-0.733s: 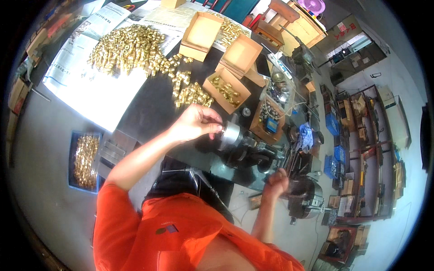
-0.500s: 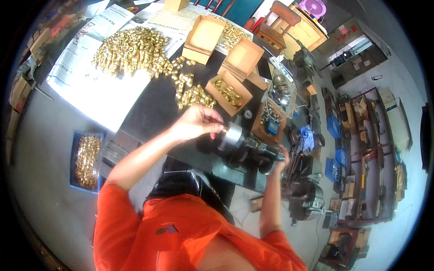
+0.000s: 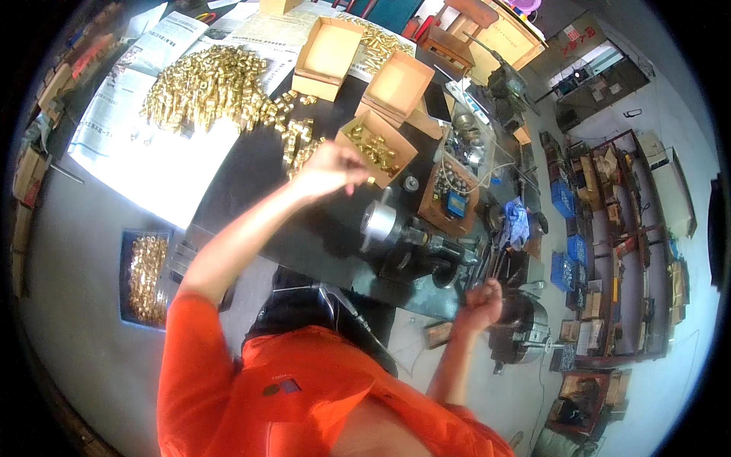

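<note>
My left hand [image 3: 333,169] is raised over the near edge of a cardboard box, its fingers pinched and blurred. A small brass fitting [image 3: 371,180] shows at the fingertips. The open cardboard box [image 3: 406,155] holds several loose brass fittings [image 3: 371,147]. Just nearer than the hand stands a bench-mounted machine with a round silver chuck [image 3: 380,222] and a dark body [image 3: 415,251]. My right hand [image 3: 483,303] is curled closed to the right of that machine, apart from its end. What the curled fingers hold, if anything, is hidden.
A big heap of brass fittings [image 3: 209,87] lies on newspaper [image 3: 103,137] at the far left. Two cardboard boxes [image 3: 327,57] stand behind. To the right are a parts box [image 3: 434,209] and a blue rag [image 3: 516,222]. A blue crate [image 3: 124,278] sits low on the left.
My left hand has moved up and away from the chuck toward the box with a brass fitting. My right hand has come off the machine's right end, moving nearer and curling closed.
</note>
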`<state>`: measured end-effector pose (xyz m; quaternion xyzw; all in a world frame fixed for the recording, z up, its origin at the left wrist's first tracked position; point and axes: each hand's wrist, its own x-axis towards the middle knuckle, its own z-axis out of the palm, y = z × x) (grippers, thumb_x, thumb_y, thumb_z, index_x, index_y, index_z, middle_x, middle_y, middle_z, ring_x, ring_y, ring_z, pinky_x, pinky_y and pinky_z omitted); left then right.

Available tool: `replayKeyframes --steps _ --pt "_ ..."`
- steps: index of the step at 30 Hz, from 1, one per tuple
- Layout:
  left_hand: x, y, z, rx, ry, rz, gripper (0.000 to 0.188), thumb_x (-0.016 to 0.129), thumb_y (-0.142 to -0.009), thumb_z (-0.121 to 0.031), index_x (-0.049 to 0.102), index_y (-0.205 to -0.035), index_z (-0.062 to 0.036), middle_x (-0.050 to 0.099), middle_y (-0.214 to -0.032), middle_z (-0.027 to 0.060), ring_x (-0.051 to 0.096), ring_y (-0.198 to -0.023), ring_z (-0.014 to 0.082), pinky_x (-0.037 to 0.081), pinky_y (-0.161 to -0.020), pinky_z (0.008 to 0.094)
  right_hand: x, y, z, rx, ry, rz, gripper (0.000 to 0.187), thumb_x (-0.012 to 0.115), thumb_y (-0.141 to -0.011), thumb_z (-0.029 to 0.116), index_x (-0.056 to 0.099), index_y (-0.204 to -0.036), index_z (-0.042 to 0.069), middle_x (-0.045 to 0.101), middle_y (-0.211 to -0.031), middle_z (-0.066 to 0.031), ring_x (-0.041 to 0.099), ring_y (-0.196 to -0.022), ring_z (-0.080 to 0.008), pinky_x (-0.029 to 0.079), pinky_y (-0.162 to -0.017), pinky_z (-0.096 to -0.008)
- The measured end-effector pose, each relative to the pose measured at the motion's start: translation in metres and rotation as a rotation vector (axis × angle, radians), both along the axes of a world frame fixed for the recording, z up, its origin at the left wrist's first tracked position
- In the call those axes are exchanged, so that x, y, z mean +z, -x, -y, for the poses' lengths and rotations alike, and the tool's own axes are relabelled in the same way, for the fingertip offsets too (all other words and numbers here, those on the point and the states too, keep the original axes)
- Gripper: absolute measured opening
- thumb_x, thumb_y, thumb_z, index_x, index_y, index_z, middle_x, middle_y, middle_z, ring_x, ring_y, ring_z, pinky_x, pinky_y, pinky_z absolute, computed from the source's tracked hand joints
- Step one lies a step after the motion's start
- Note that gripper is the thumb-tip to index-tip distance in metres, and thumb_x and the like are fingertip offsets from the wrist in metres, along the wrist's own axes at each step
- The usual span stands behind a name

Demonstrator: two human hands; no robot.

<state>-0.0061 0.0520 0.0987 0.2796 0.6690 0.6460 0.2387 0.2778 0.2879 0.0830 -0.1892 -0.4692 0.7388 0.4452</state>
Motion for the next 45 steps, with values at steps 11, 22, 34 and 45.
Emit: replayKeyframes --steps 11,22,34,45 --pt "-0.034 0.023 -0.031 0.314 0.597 -0.749 0.018 0.059 -0.073 -0.02 0.063 -0.083 -0.0064 0.063 -0.075 0.0155 0.061 -0.074 0.0319 0.049 -0.067 0.0404 -0.041 0.002 -0.002 -0.026 0.171 0.125 0.022 0.042 -0.079 0.016 0.051 -0.09 -0.001 0.028 -0.055 0.0057 0.024 -0.046 -0.0056 0.019 -0.041 -0.0205" --pt "-0.065 -0.001 -0.006 0.253 0.786 -0.929 0.016 0.055 -0.071 -0.016 0.055 -0.082 -0.0042 0.061 -0.07 0.015 0.062 -0.07 0.0308 0.049 -0.062 0.0418 -0.045 0.0 -0.002 0.005 0.135 0.085 0.02 0.046 -0.084 0.015 0.05 -0.092 -0.003 0.029 -0.059 0.0045 0.025 -0.05 -0.0045 0.02 -0.043 -0.0203" --pt "-0.054 -0.009 0.005 0.111 0.801 -0.957 0.014 0.058 -0.067 -0.018 0.057 -0.072 -0.0044 0.06 -0.067 0.0149 0.061 -0.066 0.0315 0.048 -0.058 0.0429 0.174 -0.029 0.053 0.529 -0.658 -0.524 0.018 0.051 -0.076 0.024 0.052 -0.075 0.005 0.047 -0.058 -0.0038 0.044 -0.047 -0.0123 0.035 -0.042 -0.0239" --pt "-0.054 -0.029 0.039 0.166 0.65 -0.748 0.015 0.06 -0.066 -0.015 0.054 -0.075 -0.0053 0.058 -0.061 0.013 0.061 -0.062 0.0284 0.048 -0.057 0.0389 0.252 -0.015 0.114 1.24 -0.872 -0.856 0.024 0.045 -0.08 0.008 0.051 -0.057 0.01 0.052 -0.054 -0.0023 0.045 -0.039 -0.0095 0.033 -0.033 -0.0223"
